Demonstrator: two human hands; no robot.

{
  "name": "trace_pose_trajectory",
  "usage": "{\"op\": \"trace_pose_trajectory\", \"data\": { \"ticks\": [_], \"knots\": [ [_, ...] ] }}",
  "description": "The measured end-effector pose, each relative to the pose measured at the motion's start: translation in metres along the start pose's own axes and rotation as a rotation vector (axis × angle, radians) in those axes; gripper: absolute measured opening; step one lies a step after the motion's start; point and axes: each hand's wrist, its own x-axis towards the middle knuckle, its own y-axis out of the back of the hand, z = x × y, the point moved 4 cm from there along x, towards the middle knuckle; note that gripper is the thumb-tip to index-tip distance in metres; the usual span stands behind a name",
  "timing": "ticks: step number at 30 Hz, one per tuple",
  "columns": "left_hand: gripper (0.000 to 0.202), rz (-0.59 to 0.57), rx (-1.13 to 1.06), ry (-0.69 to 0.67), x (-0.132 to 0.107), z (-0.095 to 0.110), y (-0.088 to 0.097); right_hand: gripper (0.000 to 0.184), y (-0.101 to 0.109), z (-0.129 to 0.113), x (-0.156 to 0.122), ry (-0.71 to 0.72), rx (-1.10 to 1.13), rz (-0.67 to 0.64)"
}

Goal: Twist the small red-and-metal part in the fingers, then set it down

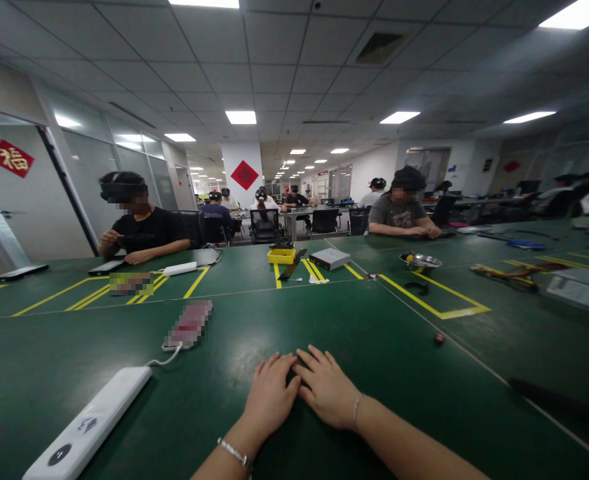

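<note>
My left hand (270, 397) and my right hand (327, 387) lie palm down side by side on the green table (374, 347), fingers stretched out and touching each other at the thumbs. Neither holds anything that I can see; a dark gap shows between them. Each wrist wears a thin bracelet. A white power bank (91, 423) lies to the left, its cable running to a phone (189, 325) further back.
A small red object (439, 338) sits to the right. Further back are a yellow box (281, 255), a grey box (329, 258), a metal dish (420, 261) and yellow floor-tape lines. Two people sit across the table; more work behind.
</note>
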Motion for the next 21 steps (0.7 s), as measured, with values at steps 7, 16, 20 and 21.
{"op": "trace_pose_trajectory", "data": {
  "ticks": [7,16,20,21],
  "knots": [
    [0.039,-0.010,-0.045,0.007,-0.002,0.000,0.004,0.045,0.074,0.108,-0.023,-0.473,-0.332,0.291],
    [0.042,-0.074,0.107,0.028,-0.001,0.001,0.001,0.048,0.127,0.229,-0.108,-0.910,-0.395,0.321],
    [0.042,-0.088,0.150,0.027,-0.001,0.001,0.001,0.044,0.125,0.227,-0.107,-0.943,-0.324,0.306],
    [0.042,-0.092,0.148,0.029,-0.001,0.002,0.001,0.043,0.126,0.225,-0.106,-0.954,-0.318,0.318]
  ]
}}
